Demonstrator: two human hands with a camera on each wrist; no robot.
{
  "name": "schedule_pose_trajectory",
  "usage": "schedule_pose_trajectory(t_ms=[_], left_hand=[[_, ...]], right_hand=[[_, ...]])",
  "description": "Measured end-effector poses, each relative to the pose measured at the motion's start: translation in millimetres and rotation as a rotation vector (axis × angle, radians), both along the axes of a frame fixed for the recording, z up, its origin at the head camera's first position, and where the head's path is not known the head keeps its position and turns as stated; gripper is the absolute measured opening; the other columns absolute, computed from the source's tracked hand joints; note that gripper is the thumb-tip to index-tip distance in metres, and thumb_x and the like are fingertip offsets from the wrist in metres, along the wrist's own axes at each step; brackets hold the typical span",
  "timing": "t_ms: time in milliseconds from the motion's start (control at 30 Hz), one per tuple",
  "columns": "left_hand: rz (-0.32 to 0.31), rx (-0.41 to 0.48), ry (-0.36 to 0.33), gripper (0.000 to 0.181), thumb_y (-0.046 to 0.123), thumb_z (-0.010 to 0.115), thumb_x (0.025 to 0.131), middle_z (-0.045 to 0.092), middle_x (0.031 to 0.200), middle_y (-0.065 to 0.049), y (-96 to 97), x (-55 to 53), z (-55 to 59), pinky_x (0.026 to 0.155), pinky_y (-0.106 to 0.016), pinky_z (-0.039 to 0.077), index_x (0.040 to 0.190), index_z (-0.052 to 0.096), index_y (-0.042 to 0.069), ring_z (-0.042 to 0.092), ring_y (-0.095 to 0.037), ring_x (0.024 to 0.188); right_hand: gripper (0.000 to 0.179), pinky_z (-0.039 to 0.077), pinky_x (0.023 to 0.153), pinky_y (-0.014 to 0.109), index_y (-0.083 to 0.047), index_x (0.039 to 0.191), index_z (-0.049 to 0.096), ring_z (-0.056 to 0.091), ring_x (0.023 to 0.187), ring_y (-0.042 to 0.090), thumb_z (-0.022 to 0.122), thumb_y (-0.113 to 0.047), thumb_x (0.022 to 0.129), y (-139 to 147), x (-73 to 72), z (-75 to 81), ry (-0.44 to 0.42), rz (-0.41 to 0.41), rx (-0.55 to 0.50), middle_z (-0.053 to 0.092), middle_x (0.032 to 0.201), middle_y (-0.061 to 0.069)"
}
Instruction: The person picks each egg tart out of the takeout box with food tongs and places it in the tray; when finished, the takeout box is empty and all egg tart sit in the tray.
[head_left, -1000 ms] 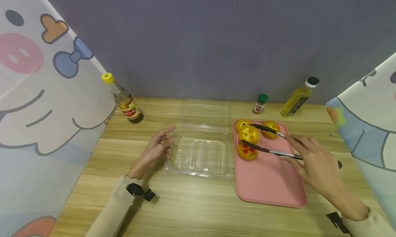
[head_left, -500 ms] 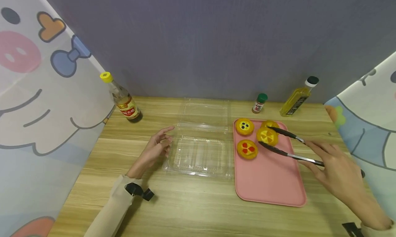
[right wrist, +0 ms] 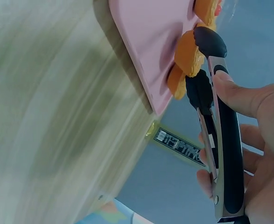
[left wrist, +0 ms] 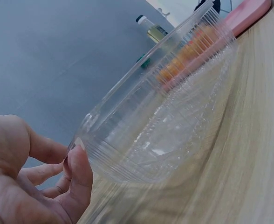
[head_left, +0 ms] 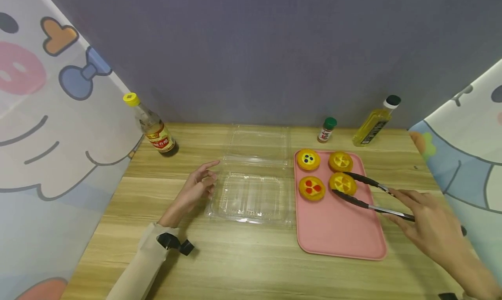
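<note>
Wooden bench (head_left: 243, 252), grey backdrop | right hand (head_left: 429, 230) grips tongs (head_left: 368, 194), tips apart around the near-right tart (head_left: 342, 183) on pink tray (head_left: 341, 230) | left hand (head_left: 196, 187) relaxed, touching clear box (head_left: 252, 197) | step: grasping tart; next, likely squeeze and lift | tongs' long axis points far-left.

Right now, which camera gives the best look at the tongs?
The head view: it shows the tongs nearly whole, tips at a tart on the pink tray, handles in the right hand. The right wrist view shows them close but cropped. The left wrist view hardly shows them.
</note>
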State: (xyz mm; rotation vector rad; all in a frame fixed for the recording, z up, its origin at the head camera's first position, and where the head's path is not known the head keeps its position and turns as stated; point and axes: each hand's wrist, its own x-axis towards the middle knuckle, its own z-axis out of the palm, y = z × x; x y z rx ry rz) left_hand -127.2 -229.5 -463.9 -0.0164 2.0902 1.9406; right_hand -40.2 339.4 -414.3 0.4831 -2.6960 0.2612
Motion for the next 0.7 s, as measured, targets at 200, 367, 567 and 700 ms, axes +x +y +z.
schedule_pose_trajectory(t_ms=[200,367,567,700], left_hand=[[0.001,0.001,0.004,0.054,0.005,0.05,0.107,0.052,0.11,-0.012,-0.4,-0.1,0.0,0.053,-0.022,0.051,0.16,0.04,0.014,0.052,-0.009,0.063],[0.002,-0.004,0.004,0.055,0.005,0.05,0.107,0.052,0.111,-0.013,0.4,-0.3,-0.1,0.052,-0.022,0.051,0.16,0.04,0.014,0.052,-0.009,0.061],[0.0,-0.004,0.005,0.055,0.005,0.051,0.107,0.052,0.111,-0.012,0.8,0.2,-0.5,0.052,-0.022,0.051,0.16,0.039,0.013,0.052,-0.009,0.061],[-0.002,-0.002,0.007,0.055,0.005,0.051,0.107,0.052,0.111,-0.013,0.9,-0.1,-0.3,0.052,-0.022,0.052,0.16,0.04,0.013,0.052,-0.009,0.062]], right_hand=[[0.069,0.047,0.048,0.036,-0.007,0.127,0.071,0.067,0.099,0.042,0.096,-0.02,0.064,-0.8,0.9,-5.0,-0.031,-0.009,-0.017,0.072,0.119,0.017],[0.068,0.043,0.046,0.031,-0.008,0.128,0.071,0.066,0.1,0.042,0.095,-0.02,0.066,-1.4,1.7,-6.6,-0.051,-0.024,-0.03,0.071,0.121,0.017],[0.07,0.042,0.044,0.032,-0.007,0.13,0.07,0.065,0.103,0.043,0.095,-0.024,0.067,-0.1,3.1,-7.8,-0.074,-0.042,-0.045,0.069,0.123,0.02],[0.073,0.045,0.045,0.037,-0.006,0.132,0.068,0.064,0.103,0.043,0.096,-0.024,0.067,0.8,3.5,-8.0,-0.071,-0.035,-0.054,0.069,0.123,0.021]])
